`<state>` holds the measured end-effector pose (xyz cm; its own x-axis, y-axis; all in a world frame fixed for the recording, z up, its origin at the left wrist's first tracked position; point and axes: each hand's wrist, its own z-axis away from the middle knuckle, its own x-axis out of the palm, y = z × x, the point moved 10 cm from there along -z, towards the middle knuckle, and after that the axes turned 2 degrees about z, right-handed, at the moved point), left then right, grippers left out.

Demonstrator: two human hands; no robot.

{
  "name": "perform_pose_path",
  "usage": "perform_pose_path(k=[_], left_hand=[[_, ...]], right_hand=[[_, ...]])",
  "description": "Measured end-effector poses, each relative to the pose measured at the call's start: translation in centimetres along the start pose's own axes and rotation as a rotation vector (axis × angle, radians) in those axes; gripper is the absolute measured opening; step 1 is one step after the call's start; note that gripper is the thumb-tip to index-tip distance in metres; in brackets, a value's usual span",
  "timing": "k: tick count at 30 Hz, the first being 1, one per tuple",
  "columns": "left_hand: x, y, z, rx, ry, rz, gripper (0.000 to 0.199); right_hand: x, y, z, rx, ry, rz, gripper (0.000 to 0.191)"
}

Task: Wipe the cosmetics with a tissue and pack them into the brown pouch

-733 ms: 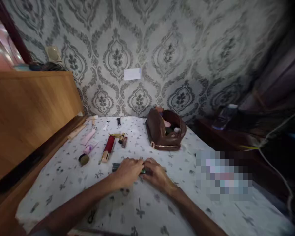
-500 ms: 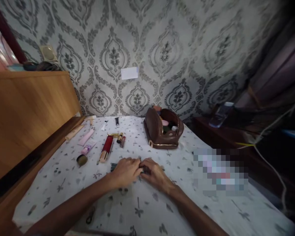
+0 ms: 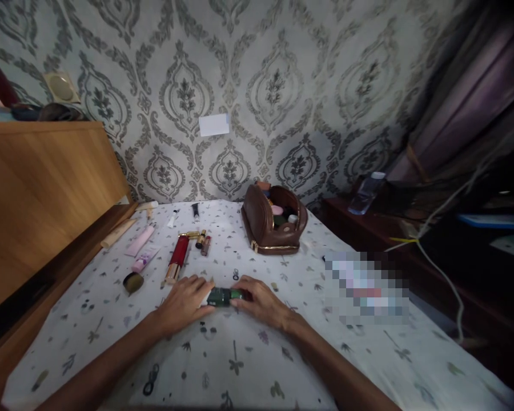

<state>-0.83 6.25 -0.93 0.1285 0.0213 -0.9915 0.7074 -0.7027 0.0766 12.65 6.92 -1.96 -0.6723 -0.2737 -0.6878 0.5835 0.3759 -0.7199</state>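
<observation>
A small dark green bottle (image 3: pixel 219 296) lies sideways between my two hands, just above or on the patterned white cloth. My left hand (image 3: pixel 184 301) is closed round its left end. The fingers of my right hand (image 3: pixel 260 301) grip its right end, where a green cap-like part shows. Left of my hands are a red tube with a gold cap (image 3: pixel 179 258), a round brush (image 3: pixel 133 282) and a purple-and-white tube (image 3: pixel 144 260). An open brown bag (image 3: pixel 274 224) with items inside stands beyond my hands.
More small cosmetics, among them a pink tube (image 3: pixel 140 240) and a black tube (image 3: pixel 196 211), lie at the back left. A wooden panel (image 3: pixel 47 200) borders the left side. At the right are a blurred-out item (image 3: pixel 366 288), a clear bottle (image 3: pixel 367 194) and a white cable (image 3: pixel 448 274).
My left hand has shifted left, away from my right hand, and more of the green bottle now shows between them. The view has turned slightly to the right.
</observation>
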Motion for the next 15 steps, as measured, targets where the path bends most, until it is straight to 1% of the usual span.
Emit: perform_pose_path(k=[4, 7, 9, 12, 15], left_hand=[[-0.1, 0.7, -0.1, 0.044, 0.057, -0.020, 0.036], [-0.8, 1.0, -0.7, 0.040, 0.067, 0.036, 0.035], [-1.3, 0.9, -1.2, 0.028, 0.042, 0.131, 0.037], [-1.5, 0.4, -1.6, -0.016, -0.026, 0.362, 0.042], [-1.0, -0.9, -1.5, -0.130, -0.070, 0.617, 0.050]], right_hand=[[-0.2, -0.1, 0.2, -0.014, 0.008, -0.044, 0.021], [-0.1, 0.3, 0.4, 0.027, 0.005, -0.125, 0.020], [0.0, 0.6, 0.5, 0.071, 0.006, -0.212, 0.020], [-0.1, 0.7, 0.6, 0.099, 0.025, -0.393, 0.021], [-0.2, 0.9, 0.6, 0.112, 0.060, -0.616, 0.029]])
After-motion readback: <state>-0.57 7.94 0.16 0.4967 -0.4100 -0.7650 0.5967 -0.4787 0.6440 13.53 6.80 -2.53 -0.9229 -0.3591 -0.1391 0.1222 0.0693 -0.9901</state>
